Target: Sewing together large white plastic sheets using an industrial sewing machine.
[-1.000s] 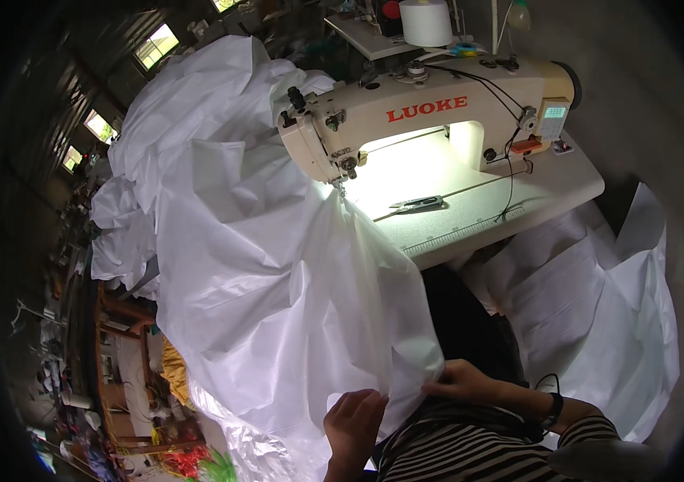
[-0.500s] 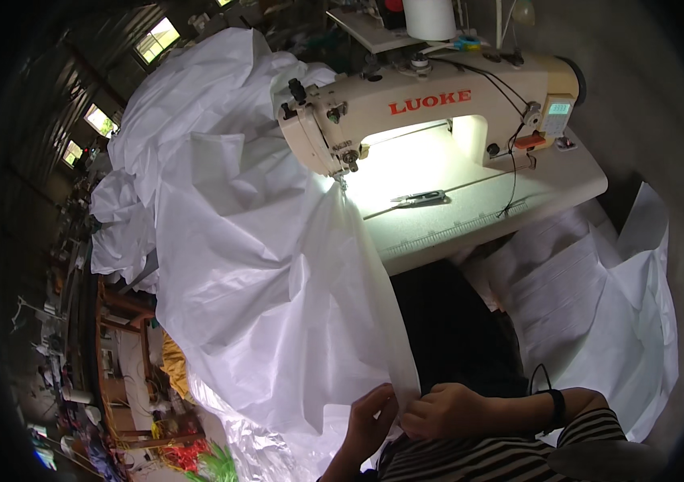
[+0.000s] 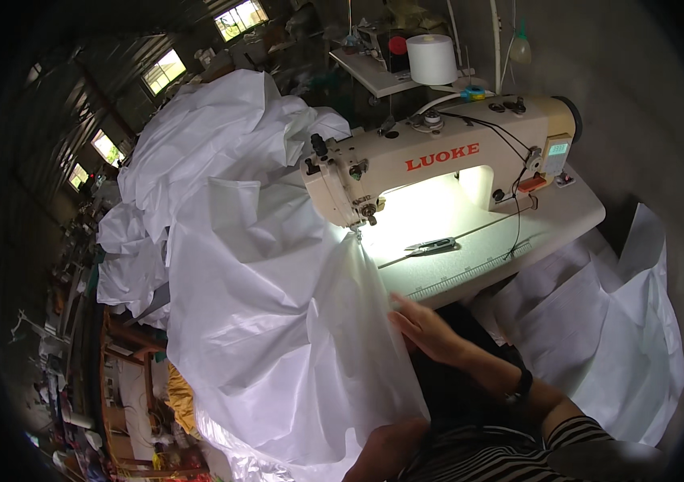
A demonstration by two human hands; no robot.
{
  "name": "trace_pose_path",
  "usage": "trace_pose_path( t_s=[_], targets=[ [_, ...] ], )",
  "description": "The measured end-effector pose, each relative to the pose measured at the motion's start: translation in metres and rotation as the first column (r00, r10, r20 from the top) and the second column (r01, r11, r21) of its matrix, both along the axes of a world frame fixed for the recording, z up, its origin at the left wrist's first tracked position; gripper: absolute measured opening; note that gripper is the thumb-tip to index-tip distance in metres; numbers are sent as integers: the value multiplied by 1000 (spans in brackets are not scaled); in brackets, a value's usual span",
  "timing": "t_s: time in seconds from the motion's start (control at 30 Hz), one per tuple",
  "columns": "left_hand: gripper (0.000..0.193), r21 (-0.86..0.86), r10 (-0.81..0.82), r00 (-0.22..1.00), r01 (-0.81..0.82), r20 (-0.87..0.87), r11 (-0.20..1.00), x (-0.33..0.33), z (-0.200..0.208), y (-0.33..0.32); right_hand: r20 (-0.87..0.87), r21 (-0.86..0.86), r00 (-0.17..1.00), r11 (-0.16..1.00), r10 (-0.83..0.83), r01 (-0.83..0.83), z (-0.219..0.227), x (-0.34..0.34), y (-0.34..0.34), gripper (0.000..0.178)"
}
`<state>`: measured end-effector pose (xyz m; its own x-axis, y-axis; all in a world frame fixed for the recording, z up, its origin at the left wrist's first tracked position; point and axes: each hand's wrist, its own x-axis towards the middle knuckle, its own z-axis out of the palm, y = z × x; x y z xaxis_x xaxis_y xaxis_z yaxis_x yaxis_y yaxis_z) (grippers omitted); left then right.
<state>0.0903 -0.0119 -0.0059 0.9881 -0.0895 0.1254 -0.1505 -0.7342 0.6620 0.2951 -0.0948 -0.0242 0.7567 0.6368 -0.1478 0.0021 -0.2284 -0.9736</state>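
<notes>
A large sheet of white fabric (image 3: 254,297) hangs in folds over the left of the sewing table and down to my lap. Its right edge runs up under the needle area of the sewing machine (image 3: 438,157). My right hand (image 3: 426,328) is at that edge, just below the table's front, with thumb and forefinger closed on the fabric; the other fingers are partly hidden. Low in the view, my left hand (image 3: 394,446) is beside the fabric's lower edge, dark and blurred, its fingers hidden. Thread snips (image 3: 432,247) lie on the lit table (image 3: 478,261).
More white fabric (image 3: 599,345) is heaped to the right of my lap. A white thread cone (image 3: 430,60) stands behind the machine. A wooden frame (image 3: 129,341) and yellow cloth (image 3: 181,402) are at the left. A black cable hangs at the machine's right.
My right hand has left the fabric's lower edge and moved up along it toward the table. My left hand has shifted lower. The view has tilted up, so the machine sits lower in it.
</notes>
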Motion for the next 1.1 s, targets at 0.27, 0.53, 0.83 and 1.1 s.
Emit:
trace_pose_path(
  t_s=[0.27,0.53,0.83,1.1],
  targets=[
    [4,70,-64,978,79,-200,994,10,15,8,592,-801,545,506,593,319,-5,18,48,61],
    [7,350,-82,996,91,-42,932,58,-3,15,619,-785,501,504,605,360,-3,42,76,61],
    [37,-659,11,810,-486,-587,574,-21,-82,82,755,-553,554,795,351,250,-35,-35,-30,62],
    [35,114,567,586,-631,-579,768,-11,-249,70,240,-150,971,988,0,37,-23,-38,-49,54]
  ],
)
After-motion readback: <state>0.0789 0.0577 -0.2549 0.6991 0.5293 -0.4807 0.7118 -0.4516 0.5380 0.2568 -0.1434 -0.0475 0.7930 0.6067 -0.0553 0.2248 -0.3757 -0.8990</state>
